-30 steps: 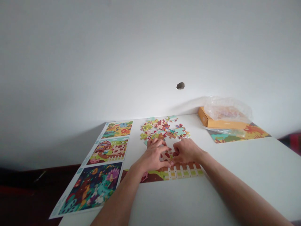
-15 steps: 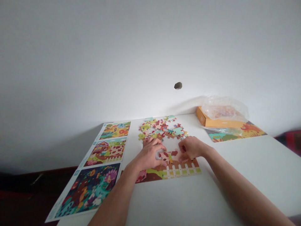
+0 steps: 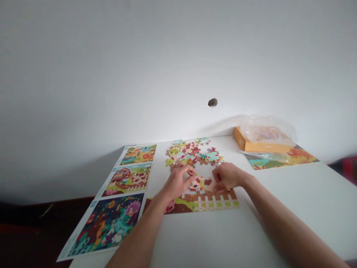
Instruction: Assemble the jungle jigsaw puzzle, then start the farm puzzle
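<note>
My left hand (image 3: 178,180) pinches a cow-patterned puzzle piece (image 3: 196,184) between thumb and fingers, its face tilted above the partly joined puzzle (image 3: 202,203). This lower section shows a white fence, brown ground and a pink pig, partly hidden by my left wrist. My right hand (image 3: 225,176) is closed, its curled fingers down on a pinkish, brown-spotted puzzle piece (image 3: 208,184) at the puzzle's upper right. Its fingertips are largely hidden. Beyond both hands lies a heap of loose puzzle pieces (image 3: 192,149), several of them overlapping.
Three picture sheets lie at the left: a jungle one (image 3: 139,153), a farm one (image 3: 131,179) and a dark night one (image 3: 108,223). An orange box (image 3: 253,146) under a clear plastic bag (image 3: 269,128) stands back right, on a dinosaur-coloured picture (image 3: 299,156). A wall closes off the back.
My left hand has gone from spread fingers to a pinch and has tipped up the cow-patterned piece, opening a gap beside its neighbour. The right hand stays nearly in place.
</note>
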`<state>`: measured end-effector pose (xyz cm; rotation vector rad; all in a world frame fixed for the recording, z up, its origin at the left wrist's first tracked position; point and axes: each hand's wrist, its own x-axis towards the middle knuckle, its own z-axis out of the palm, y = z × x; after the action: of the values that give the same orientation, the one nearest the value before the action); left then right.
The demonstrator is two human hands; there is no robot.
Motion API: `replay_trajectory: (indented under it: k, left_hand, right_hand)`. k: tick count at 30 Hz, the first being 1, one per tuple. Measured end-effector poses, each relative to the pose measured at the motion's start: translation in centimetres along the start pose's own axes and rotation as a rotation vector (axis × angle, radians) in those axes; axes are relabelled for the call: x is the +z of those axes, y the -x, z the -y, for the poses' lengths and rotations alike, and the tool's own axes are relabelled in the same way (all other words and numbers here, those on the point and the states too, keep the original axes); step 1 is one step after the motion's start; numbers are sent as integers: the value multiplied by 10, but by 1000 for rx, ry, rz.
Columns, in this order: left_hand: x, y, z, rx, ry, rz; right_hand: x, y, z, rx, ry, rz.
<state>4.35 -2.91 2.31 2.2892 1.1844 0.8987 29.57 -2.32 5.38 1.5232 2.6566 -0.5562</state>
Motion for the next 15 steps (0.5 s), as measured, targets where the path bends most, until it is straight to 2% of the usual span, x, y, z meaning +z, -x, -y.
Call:
replay_trajectory:
  k: [5,9,11,15]
  left_hand:
    - [1,-5,12,-99,-7,-255]
    - [-2,-4,28,-380,-172,-475]
    - [-5,-3,36,-498,-181,-541]
    - [-8,-4,46,-524,-72,-604]
  right_hand:
    - [2,-1,-3,-4,7,-11]
    - [1,-1,-2,-3,15,-5]
    - [1,0,-1,6,19,0]
    - [1,1,0,-2,13,-15]
